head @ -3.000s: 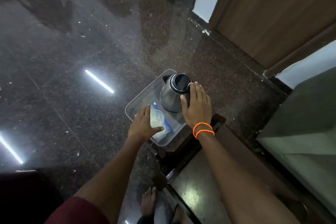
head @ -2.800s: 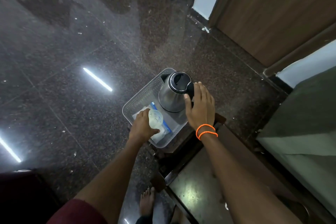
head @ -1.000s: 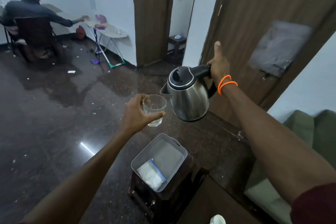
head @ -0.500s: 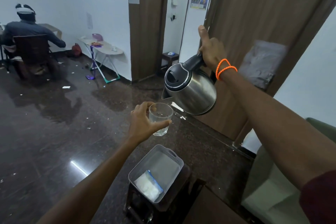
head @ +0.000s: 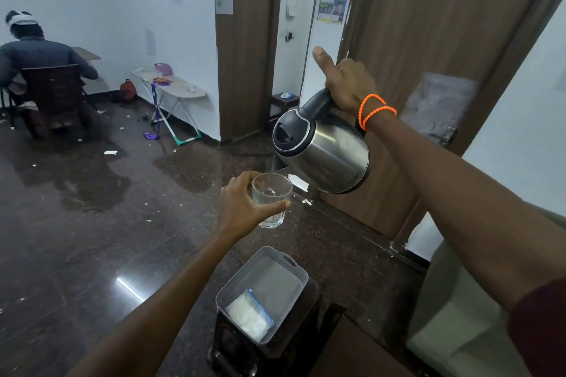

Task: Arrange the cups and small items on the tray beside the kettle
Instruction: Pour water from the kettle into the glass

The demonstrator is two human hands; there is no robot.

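In the head view, the right hand point(head: 344, 82) curls round the black handle of a steel kettle point(head: 321, 150), thumb raised, tipping its spout over a clear glass point(head: 271, 199). The left hand point(head: 242, 208) wraps that glass just below the spout. Beneath both hands sits a grey tray point(head: 294, 266) holding a white packet point(head: 249, 317).

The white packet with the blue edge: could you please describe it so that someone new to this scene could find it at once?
Look low in the middle of the view for the grey plastic tray on a dark stool, below the raised kettle and glass. The white packet lies flat in the tray's near end. It is the only thing in the tray, pale with a blue strip along one edge.
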